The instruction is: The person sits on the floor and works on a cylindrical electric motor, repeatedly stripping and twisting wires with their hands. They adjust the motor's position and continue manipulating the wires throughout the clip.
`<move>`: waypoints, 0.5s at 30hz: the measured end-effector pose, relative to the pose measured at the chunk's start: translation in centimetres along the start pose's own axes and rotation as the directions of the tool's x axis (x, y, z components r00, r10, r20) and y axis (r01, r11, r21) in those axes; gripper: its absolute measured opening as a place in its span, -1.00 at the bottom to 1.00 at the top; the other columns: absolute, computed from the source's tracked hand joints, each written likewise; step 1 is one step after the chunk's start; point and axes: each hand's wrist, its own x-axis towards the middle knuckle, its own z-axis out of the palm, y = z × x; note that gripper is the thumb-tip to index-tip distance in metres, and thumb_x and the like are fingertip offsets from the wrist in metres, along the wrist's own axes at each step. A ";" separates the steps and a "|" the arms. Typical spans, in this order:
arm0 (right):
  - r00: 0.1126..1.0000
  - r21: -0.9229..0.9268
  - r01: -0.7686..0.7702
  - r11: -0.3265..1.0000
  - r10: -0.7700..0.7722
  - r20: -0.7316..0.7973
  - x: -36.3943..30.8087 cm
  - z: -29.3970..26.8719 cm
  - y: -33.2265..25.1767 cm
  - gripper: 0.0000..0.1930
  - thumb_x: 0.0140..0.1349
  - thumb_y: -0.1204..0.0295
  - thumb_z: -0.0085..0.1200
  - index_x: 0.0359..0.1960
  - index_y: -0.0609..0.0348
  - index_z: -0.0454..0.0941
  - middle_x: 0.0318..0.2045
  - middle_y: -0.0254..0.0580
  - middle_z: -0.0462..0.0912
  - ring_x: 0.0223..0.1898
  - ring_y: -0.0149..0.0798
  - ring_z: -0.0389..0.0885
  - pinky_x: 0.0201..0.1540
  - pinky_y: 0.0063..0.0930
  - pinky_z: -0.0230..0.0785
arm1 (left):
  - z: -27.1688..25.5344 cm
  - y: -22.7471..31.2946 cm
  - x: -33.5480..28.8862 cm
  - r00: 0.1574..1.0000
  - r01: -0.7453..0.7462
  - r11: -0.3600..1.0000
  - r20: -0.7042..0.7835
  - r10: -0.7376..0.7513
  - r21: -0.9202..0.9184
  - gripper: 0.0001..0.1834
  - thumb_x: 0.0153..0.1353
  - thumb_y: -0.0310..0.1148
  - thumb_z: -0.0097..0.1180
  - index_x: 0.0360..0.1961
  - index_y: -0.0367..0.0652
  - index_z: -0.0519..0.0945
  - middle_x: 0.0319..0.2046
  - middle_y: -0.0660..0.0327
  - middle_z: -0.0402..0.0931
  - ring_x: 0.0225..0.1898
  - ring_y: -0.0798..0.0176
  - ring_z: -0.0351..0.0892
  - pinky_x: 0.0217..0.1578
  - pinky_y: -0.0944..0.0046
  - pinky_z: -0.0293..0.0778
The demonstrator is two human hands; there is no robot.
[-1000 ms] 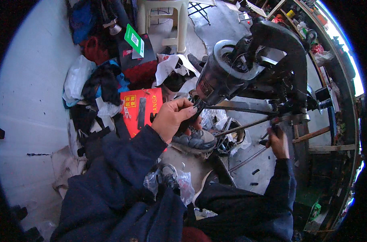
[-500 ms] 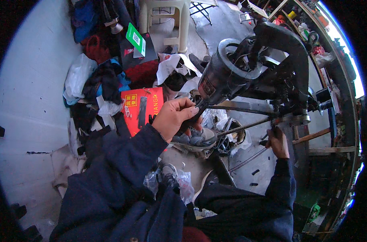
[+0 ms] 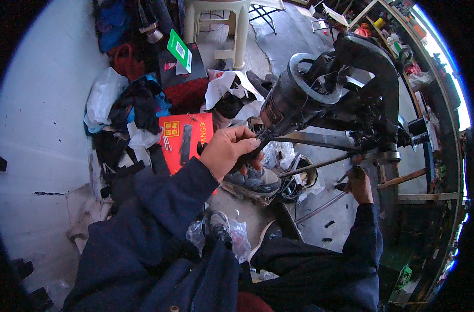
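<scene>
A black cast-metal machine [image 3: 294, 99], resembling a hand-cranked shoe-repair sewing machine, stands in front of me at the right. My left hand [image 3: 229, 151] is closed on a dark piece [image 3: 258, 144], pinched between thumb and fingers right at the machine's lower end. Its exact kind I cannot make out. Just below that hand a grey shoe [image 3: 260, 181] shows. My right hand [image 3: 359, 184] is closed under the edge of a flat round wheel [image 3: 382, 156] on the machine's right side. Whatever its fingers grip, perhaps a handle, is mostly hidden.
A red box [image 3: 182, 138] and bags, including a white plastic bag [image 3: 106, 96], are heaped at the left. Behind stands a pale plastic stool [image 3: 237, 31]. Cluttered shelving [image 3: 429, 196] runs along the right. A metal rod [image 3: 320, 208] slants low near my right hand.
The whole view has shifted slightly, so the machine and background sit a little lower and to the right. Both hands keep their places and grips, with hardly any visible movement.
</scene>
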 end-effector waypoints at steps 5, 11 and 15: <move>0.879 0.138 0.333 0.933 -0.254 -0.404 -5.5 -3.6 -7.2 -0.75 0.40 0.33 0.04 -0.03 0.24 0.52 -0.26 -0.29 0.57 -0.40 -0.41 0.47 -0.38 -0.49 0.38 | -0.7 0.2 0.5 0.999 0.029 0.999 0.013 -0.030 0.044 -0.90 0.37 -0.38 0.08 -0.25 -0.18 0.54 -0.42 0.19 0.65 -0.48 0.28 0.71 -0.65 0.42 0.44; 0.775 0.190 0.262 0.946 -0.089 -0.626 -1.0 -9.0 -1.7 -0.75 0.38 0.30 -0.02 -0.07 0.23 0.49 -0.25 -0.19 0.60 -0.29 -0.24 0.53 -0.27 -0.35 0.41 | -1.0 0.5 0.6 0.998 0.007 0.998 0.065 -0.011 0.065 -0.89 0.35 -0.37 0.09 -0.25 -0.18 0.54 -0.42 0.19 0.66 -0.48 0.30 0.71 -0.66 0.43 0.42; 0.918 0.599 0.157 0.785 0.107 -0.381 1.8 -4.2 2.3 -0.77 0.36 0.41 -0.04 -0.01 0.22 0.44 -0.32 -0.01 0.61 -0.31 -0.11 0.56 -0.27 -0.26 0.46 | -0.9 0.7 0.4 0.998 0.038 0.993 0.041 -0.043 0.113 -0.88 0.36 -0.35 0.09 -0.25 -0.17 0.53 -0.41 0.20 0.66 -0.47 0.32 0.71 -0.65 0.43 0.42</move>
